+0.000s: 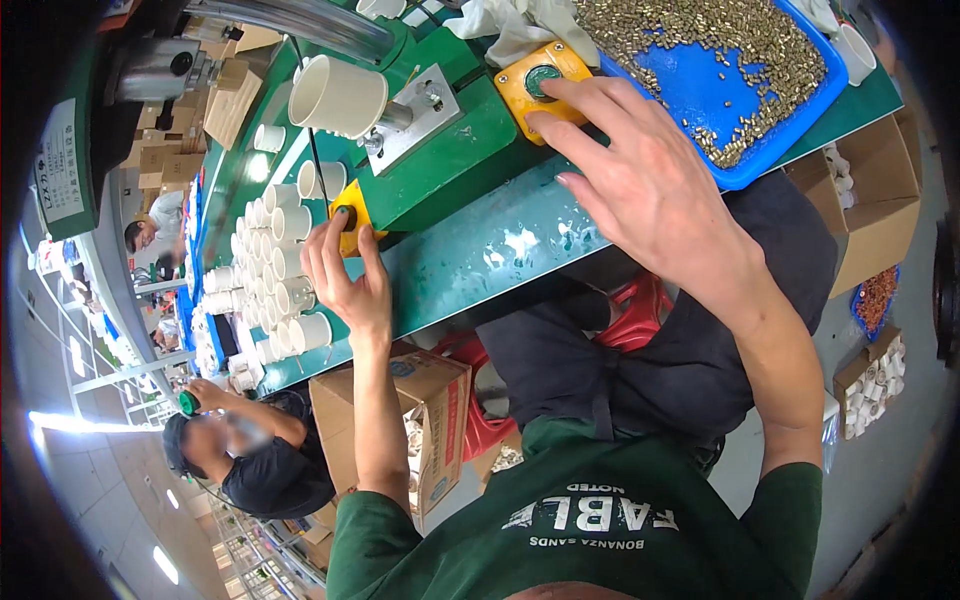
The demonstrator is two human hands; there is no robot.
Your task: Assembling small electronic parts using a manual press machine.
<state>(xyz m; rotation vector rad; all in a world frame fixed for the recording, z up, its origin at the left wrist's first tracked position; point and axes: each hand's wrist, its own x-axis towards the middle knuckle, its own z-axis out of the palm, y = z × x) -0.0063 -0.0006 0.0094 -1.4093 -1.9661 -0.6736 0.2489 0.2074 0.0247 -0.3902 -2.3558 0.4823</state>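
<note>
My right hand lies over a yellow button box, its fingers stretched out and a fingertip at the round green button. My left hand reaches to a smaller yellow button box, with a fingertip at its dark button and the thumb apart. Neither hand holds anything. Between the boxes stands a green machine base with a metal plate bolted on top. A white cup-shaped plastic fitting sits sideways on the metal fixture there, under the press head.
A blue tray of small brass inserts lies at the far right, near a white cloth. Many white fittings crowd the green table at left. Cardboard boxes stand below the edge. Another person works at left.
</note>
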